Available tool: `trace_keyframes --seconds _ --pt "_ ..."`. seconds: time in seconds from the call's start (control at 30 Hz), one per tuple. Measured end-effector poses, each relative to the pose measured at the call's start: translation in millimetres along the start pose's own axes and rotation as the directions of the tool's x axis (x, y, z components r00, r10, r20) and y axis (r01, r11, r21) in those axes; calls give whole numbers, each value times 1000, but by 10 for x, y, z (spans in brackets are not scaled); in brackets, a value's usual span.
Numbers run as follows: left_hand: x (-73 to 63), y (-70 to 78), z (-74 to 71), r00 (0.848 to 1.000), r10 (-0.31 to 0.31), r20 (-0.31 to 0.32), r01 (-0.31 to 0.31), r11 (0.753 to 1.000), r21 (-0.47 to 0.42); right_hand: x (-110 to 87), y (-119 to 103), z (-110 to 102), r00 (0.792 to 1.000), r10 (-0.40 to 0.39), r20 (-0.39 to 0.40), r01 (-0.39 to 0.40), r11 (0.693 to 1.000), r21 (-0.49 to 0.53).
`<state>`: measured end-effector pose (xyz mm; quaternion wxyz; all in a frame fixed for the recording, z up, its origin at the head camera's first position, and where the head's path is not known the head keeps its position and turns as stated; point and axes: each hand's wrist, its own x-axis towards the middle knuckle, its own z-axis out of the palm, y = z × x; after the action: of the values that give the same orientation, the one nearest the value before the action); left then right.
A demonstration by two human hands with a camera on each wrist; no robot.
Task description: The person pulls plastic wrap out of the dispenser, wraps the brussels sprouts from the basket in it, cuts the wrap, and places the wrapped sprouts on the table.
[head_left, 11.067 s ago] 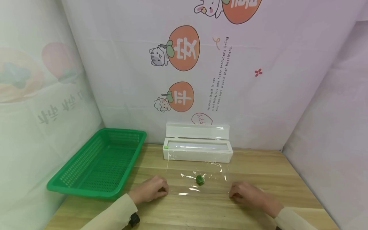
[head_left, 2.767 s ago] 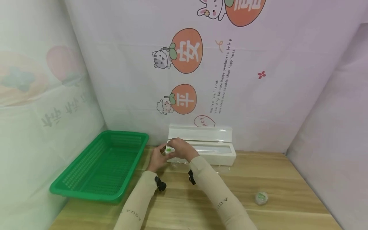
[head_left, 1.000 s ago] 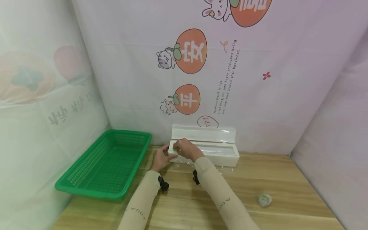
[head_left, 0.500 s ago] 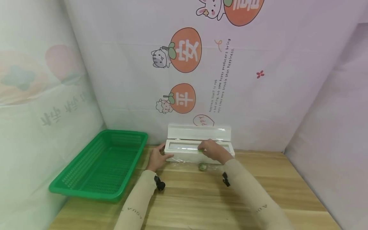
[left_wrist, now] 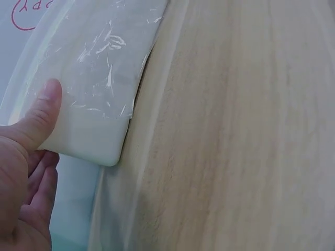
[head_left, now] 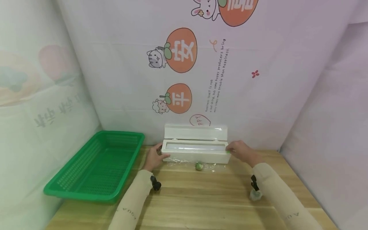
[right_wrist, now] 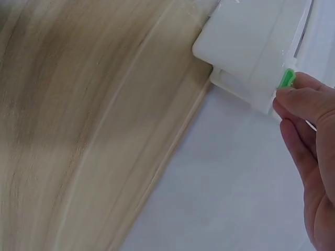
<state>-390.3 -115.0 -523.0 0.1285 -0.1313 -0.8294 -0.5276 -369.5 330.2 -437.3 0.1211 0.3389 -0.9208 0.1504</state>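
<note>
A white cling film dispenser (head_left: 195, 157) stands against the back wall with its lid raised. My left hand (head_left: 153, 158) grips its left end; in the left wrist view the thumb (left_wrist: 44, 107) lies on the front face, over clear film (left_wrist: 107, 57). At the right end, my right hand (head_left: 242, 151) pinches the green slide cutter (right_wrist: 287, 78) between thumb and finger. A small green vegetable piece (head_left: 198, 165) sits just in front of the dispenser, by crinkled film. A film-wrapped ball (head_left: 255, 195) lies on the table, partly hidden by the right wrist.
A green plastic basket (head_left: 115, 188) stands on the left of the wooden table (head_left: 198, 201). Printed white cloth (head_left: 129, 80) hangs behind and along both sides. Each wrist wears a black camera strap.
My right hand has drawn the cutter from the dispenser's left end to its right end. My left hand keeps its hold. The green piece, earlier behind the right arm, now shows.
</note>
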Motion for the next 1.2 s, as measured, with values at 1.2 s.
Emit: trace_keyframes --seconds 1.2 --pt "-323 879 836 795 374 478 -594 638 490 177 -880 540 989 -91 115 88 996 24"
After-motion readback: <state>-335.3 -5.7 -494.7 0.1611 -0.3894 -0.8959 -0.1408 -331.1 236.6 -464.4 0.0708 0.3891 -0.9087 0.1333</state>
